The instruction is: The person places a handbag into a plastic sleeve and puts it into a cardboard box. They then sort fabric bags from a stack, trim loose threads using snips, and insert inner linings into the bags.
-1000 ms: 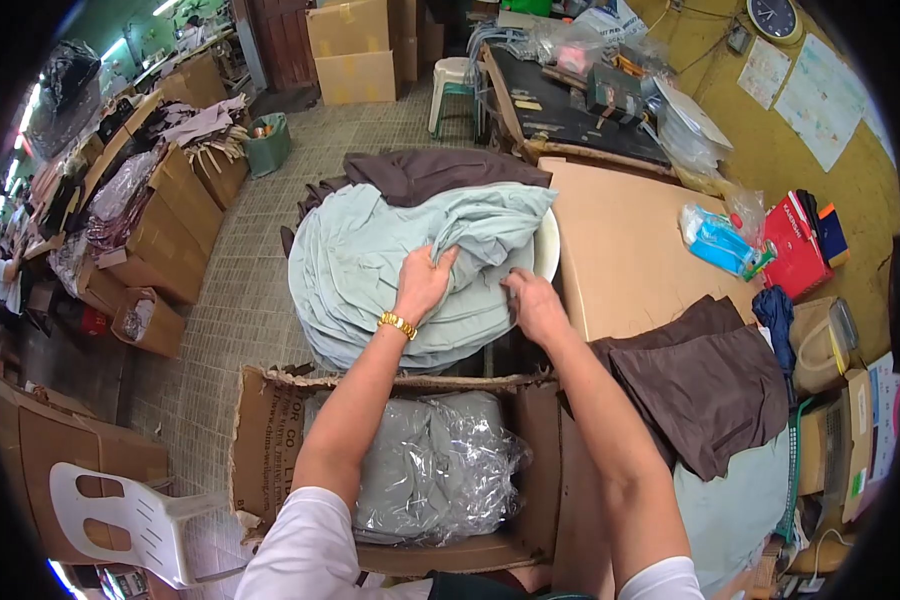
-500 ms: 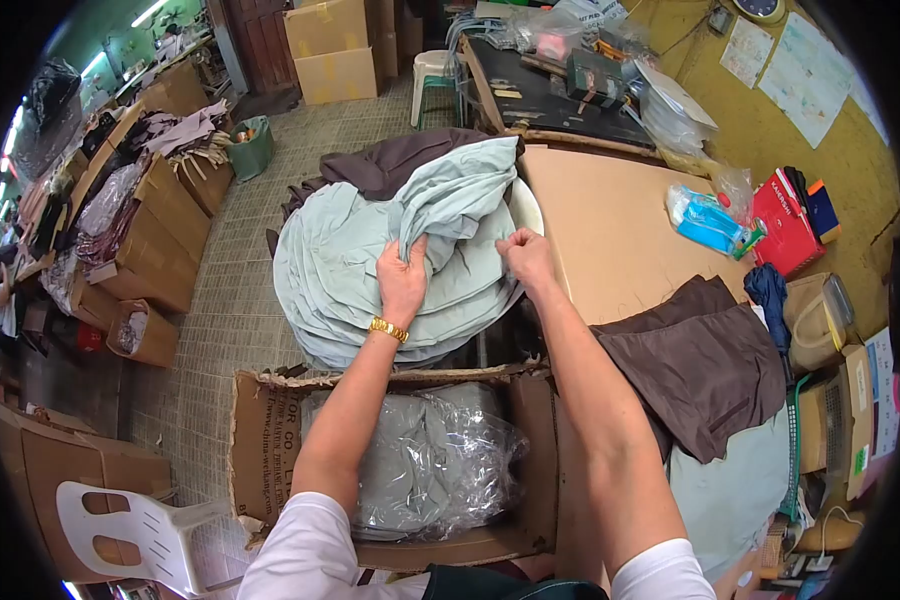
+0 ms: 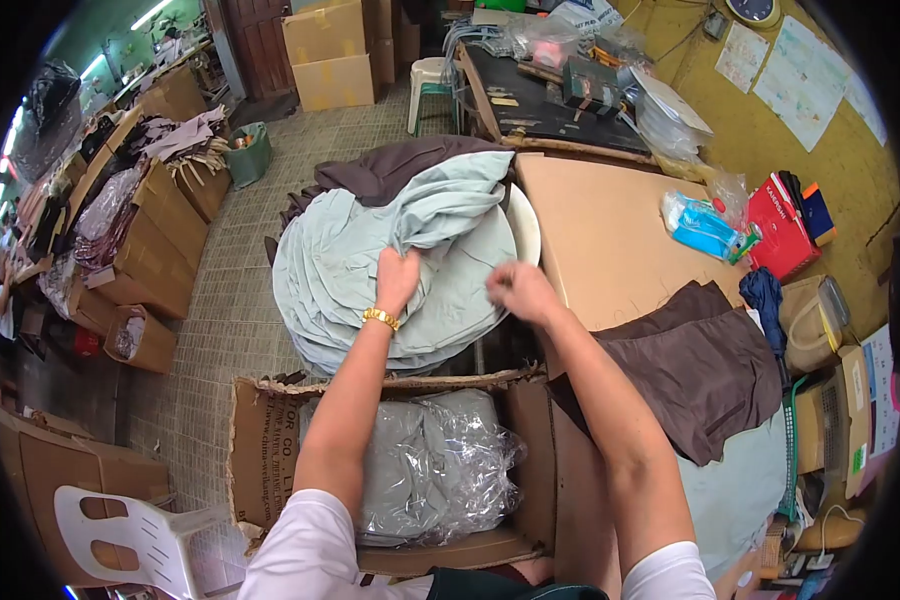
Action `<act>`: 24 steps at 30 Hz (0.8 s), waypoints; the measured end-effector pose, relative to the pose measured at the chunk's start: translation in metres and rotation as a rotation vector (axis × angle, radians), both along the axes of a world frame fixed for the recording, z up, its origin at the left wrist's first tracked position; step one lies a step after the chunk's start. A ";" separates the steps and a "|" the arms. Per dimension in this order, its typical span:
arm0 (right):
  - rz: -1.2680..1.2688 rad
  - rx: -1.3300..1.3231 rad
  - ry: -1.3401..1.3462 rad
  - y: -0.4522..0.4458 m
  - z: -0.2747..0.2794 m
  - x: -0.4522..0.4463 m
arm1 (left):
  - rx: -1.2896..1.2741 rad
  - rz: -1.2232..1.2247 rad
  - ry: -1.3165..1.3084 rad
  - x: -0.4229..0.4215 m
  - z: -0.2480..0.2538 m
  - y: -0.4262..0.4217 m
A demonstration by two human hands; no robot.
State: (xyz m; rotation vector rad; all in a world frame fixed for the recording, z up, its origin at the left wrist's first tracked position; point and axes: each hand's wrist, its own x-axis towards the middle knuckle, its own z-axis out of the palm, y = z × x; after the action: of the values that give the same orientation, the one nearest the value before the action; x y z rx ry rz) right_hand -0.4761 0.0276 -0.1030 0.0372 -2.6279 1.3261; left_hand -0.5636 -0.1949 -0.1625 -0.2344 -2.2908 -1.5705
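A large pile of pale grey-green cloth (image 3: 340,260) lies in rounded layers on a white round support, its rim (image 3: 526,225) showing at the right. My left hand (image 3: 398,280), below a gold wristwatch, is closed on a bunched fold of the upper cloth. Over the pile's right edge is my right hand (image 3: 527,292), its fingers curled together and slightly blurred. Whether anything is pinched in them is hidden. Dark brown cloth (image 3: 390,170) lies behind the pale pile.
Below my arms, an open carton (image 3: 540,470) holds plastic-wrapped grey cloth (image 3: 430,465). To the right are a cardboard-topped table (image 3: 595,225), folded brown cloth (image 3: 700,370), a blue packet (image 3: 700,228) and a red box (image 3: 782,230). A white chair (image 3: 135,535) stands at lower left.
My right hand has moved slightly left and down, off the rim side. The raised cloth has sunk and flattened a little, uncovering more white rim. My left hand still grips the fold.
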 end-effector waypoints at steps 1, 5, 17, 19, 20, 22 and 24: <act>0.108 0.294 0.115 0.010 -0.020 0.002 | 0.105 -0.057 -0.087 -0.003 -0.001 -0.003; 0.269 0.701 -0.017 0.012 -0.013 -0.001 | 0.257 -0.003 -0.222 0.009 -0.005 0.003; 0.107 0.608 0.012 0.018 -0.022 -0.009 | -0.123 -0.105 -0.067 0.016 0.043 -0.005; 0.211 0.644 0.007 0.020 -0.014 -0.006 | -0.149 -0.104 -0.041 0.020 0.054 -0.004; 0.316 0.678 0.001 0.020 -0.011 -0.003 | -0.182 -0.109 -0.039 0.020 0.057 -0.005; 0.368 0.756 -0.119 0.019 -0.003 -0.006 | -0.211 -0.109 -0.038 0.018 0.059 -0.008; 0.416 0.829 -0.240 0.022 -0.002 -0.014 | -0.190 -0.140 -0.067 0.019 0.062 -0.009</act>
State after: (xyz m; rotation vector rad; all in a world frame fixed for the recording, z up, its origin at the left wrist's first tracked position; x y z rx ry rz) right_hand -0.4904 0.0498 -0.1050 0.5965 -3.3010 0.2189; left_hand -0.5447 -0.2042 -0.1008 -0.4040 -2.5268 -1.4441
